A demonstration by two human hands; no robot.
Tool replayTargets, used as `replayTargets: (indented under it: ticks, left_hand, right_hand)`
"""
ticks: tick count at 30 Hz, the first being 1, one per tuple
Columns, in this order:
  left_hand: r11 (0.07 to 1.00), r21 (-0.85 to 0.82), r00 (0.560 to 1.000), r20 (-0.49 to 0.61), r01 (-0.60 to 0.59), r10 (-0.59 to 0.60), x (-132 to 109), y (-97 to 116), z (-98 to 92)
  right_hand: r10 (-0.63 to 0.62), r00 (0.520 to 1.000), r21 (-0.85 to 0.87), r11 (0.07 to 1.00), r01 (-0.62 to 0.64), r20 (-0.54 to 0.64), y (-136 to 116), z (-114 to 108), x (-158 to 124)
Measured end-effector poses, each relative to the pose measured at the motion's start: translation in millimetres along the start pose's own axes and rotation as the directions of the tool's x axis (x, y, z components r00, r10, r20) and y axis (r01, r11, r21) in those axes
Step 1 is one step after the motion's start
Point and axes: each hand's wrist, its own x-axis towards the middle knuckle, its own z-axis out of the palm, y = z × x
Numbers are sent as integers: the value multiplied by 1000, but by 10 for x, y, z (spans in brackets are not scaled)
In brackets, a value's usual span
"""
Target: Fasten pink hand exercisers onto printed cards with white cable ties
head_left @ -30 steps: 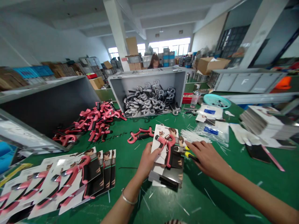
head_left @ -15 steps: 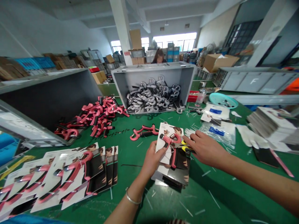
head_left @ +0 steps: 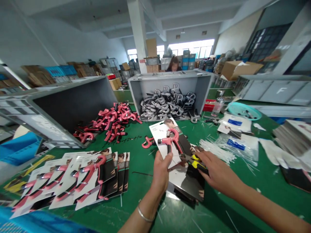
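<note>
My left hand (head_left: 160, 173) pinches the lower edge of a printed backing card (head_left: 157, 132), thumb in front. On that card sits a pink and black hand grip strengthener (head_left: 173, 137). In my right hand (head_left: 216, 170) are cutting pliers (head_left: 196, 162) with yellow and black handles; their jaws touch or overlap the card's lower right edge, and I cannot tell whether they grip anything. Below lies a stack of printed cards (head_left: 188, 184) on the green table. Another pink hand grip (head_left: 147, 142) is partly hidden behind the held card.
Carded pink grips (head_left: 89, 176) overlap at left. Loose pink grips (head_left: 116, 118) spill from a tipped grey crate (head_left: 58, 92). A second crate (head_left: 134, 94) holds grey grips. White cable ties (head_left: 217, 150), bags (head_left: 245, 145) and a glove (head_left: 274, 152) lie right. A person (head_left: 174, 64) is beyond.
The held card has been raised and tilted, its top leaning left. The pliers have moved from beside the grip's middle to the card's lower edge. My view has turned slightly left.
</note>
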Motion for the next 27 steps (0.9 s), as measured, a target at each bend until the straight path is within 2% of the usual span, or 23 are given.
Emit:
replayTargets:
  ticks: [3, 8, 21, 27]
  left_hand:
    - [996, -54, 997, -23, -74, 72, -39, 14, 50]
    - [995, -51, 995, -46, -89, 87, -63, -6, 73]
    - [989, -13, 989, -24, -144, 144, -98, -58, 81]
    - [988, 35, 988, -26, -153, 154, -91, -56, 27]
  right_hand:
    - [10, 998, 11, 1000, -10, -59, -52, 84, 19]
    - [6, 998, -27, 1000, -8, -65, -116, 146, 55]
    - [77, 997, 3, 997, -77, -8, -263, 98, 40]
    - [84, 996, 6, 996, -84, 7, -276, 116, 42]
